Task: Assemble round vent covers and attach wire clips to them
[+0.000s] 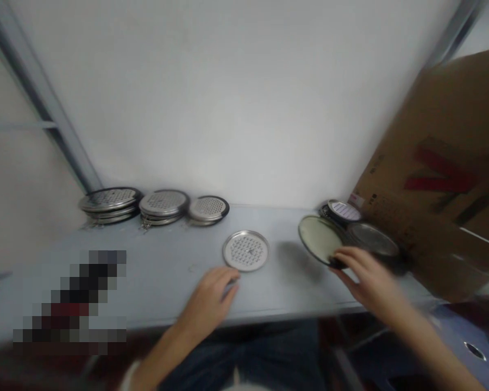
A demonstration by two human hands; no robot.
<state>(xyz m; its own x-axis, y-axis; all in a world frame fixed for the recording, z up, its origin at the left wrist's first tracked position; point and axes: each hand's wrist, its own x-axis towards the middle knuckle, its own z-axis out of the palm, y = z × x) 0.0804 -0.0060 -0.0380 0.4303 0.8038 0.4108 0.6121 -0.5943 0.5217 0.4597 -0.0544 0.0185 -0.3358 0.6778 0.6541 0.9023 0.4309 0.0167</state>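
Note:
A flat perforated metal disc (pixel 245 251) lies alone on the pale grey shelf (pixel 167 271), and my left hand (pixel 207 301) rests just short of it, holding nothing. My right hand (pixel 367 277) grips the lower edge of a tilted round tin lid (pixel 320 240) with a cream inner face. Behind that lid, a dark round tin (pixel 372 241) and a white-labelled round lid (pixel 344 212) lean together. Their lower parts are partly hidden.
Along the back of the shelf stand several stacks of perforated steel lids (pixel 163 203). A large brown cardboard box (pixel 432 163) with red marks leans in at the right. A white wall (pixel 236 98) and metal posts (pixel 41 98) close off the back. A pixelated patch (pixel 69 304) covers the shelf's left front.

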